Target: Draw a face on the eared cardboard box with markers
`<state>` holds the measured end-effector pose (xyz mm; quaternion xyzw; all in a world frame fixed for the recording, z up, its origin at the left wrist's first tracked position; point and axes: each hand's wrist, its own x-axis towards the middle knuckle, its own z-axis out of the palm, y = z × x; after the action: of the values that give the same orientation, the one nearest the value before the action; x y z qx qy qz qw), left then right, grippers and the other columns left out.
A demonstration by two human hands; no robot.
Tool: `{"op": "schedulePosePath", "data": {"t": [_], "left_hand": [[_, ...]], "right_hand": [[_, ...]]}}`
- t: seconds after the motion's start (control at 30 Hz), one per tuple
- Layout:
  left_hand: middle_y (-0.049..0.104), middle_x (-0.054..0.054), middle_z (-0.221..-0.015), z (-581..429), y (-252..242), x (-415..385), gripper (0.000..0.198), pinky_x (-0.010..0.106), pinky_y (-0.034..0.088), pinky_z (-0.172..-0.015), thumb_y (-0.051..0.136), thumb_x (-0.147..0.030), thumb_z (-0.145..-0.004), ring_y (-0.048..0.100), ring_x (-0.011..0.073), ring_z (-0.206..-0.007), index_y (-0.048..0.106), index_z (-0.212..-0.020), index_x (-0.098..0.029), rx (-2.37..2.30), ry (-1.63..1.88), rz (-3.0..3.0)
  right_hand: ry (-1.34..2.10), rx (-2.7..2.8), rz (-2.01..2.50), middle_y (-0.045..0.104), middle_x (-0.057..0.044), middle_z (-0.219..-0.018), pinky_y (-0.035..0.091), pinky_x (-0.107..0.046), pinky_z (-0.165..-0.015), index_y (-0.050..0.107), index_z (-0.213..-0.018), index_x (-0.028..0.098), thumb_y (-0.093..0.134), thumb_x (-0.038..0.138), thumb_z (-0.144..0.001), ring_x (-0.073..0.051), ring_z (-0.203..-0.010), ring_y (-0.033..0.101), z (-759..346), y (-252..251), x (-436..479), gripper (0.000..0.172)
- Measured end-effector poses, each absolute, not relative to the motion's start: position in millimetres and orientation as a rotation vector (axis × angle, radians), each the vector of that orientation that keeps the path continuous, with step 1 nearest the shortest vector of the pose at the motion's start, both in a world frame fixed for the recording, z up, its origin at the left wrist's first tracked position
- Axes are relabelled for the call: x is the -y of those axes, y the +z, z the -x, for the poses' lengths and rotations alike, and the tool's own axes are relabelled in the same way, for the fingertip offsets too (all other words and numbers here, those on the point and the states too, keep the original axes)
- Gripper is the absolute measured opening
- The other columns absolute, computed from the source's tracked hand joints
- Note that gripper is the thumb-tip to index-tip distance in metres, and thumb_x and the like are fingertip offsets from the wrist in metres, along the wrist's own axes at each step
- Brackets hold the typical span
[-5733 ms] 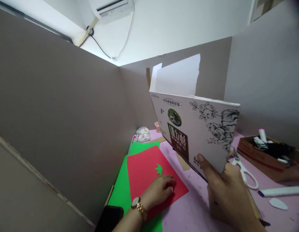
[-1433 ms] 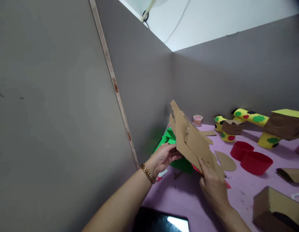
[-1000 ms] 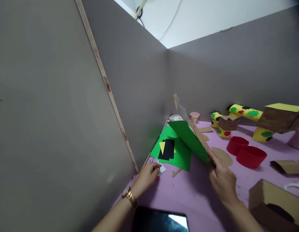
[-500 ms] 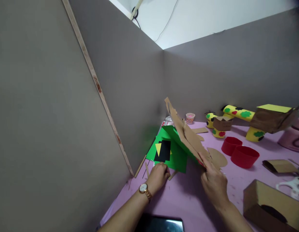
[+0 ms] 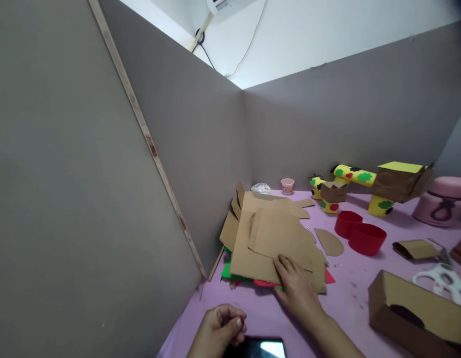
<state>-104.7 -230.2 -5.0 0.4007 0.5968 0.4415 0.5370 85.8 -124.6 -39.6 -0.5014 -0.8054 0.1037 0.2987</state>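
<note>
My left hand (image 5: 217,329) is closed low in front, its thumb and fingers pinching a small red piece (image 5: 241,320) that mostly hides between them. It hovers beside a dark phone (image 5: 263,347). My right hand (image 5: 296,284) lies with its fingers flat on a pile of brown cardboard sheets (image 5: 248,248), touching the near edge. Beneath the cardboard, bits of green paper (image 5: 226,271) and red paper (image 5: 329,276) stick out.
Right of the pile are a rounded cardboard piece (image 5: 329,242), red rings (image 5: 367,239), a cardboard box (image 5: 413,311) and white scissors (image 5: 441,279). Yellow spotted tube models (image 5: 355,174), a pink container (image 5: 441,204) and a small cup (image 5: 287,186) stand behind. Grey partitions (image 5: 178,129) border the left and back.
The cardboard my right hand held tilted up now lies flat, covering the green, black and yellow paper. My left hand has drawn back toward me, holding a small red piece.
</note>
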Motion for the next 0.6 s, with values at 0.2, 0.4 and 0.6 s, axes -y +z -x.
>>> {"op": "schedulePosePath", "data": {"t": [0.2,0.4,0.6], "left_hand": [[0.071,0.005,-0.073,91.8,8.5,244.8,0.039,0.026,0.044,-0.059,0.080,-0.041,-0.057,0.064,0.0159,-0.063,0.065,-0.083,-0.017,-1.425,1.121,-0.858],[0.064,-0.001,-0.058,60.0,24.9,251.1,0.039,0.024,0.041,-0.056,0.070,-0.033,-0.062,0.061,0.0145,-0.058,0.059,-0.094,-0.014,-1.396,1.101,-0.973],[0.069,0.006,-0.070,45.9,24.5,255.6,0.041,0.029,0.050,-0.061,0.050,-0.039,-0.080,0.067,0.0191,-0.066,0.052,-0.110,-0.010,-1.447,0.989,-1.221]], "right_hand": [[0.692,1.991,1.213,0.061,-0.026,-0.126,0.035,-0.056,-0.100,0.063,-0.119,0.004,0.053,0.031,-0.082,-0.039,-0.120,0.052,-94.4,-13.9,145.5,0.046],[1.330,1.787,0.914,0.076,-0.006,-0.078,0.053,-0.030,-0.068,0.074,-0.079,0.019,0.054,0.043,-0.084,-0.022,-0.075,0.069,-101.1,8.7,197.2,0.032],[1.538,1.471,0.933,0.071,-0.004,-0.063,0.044,-0.027,-0.061,0.071,-0.065,0.017,0.068,0.049,-0.072,-0.017,-0.060,0.060,-109.4,1.2,215.1,0.032]]}}
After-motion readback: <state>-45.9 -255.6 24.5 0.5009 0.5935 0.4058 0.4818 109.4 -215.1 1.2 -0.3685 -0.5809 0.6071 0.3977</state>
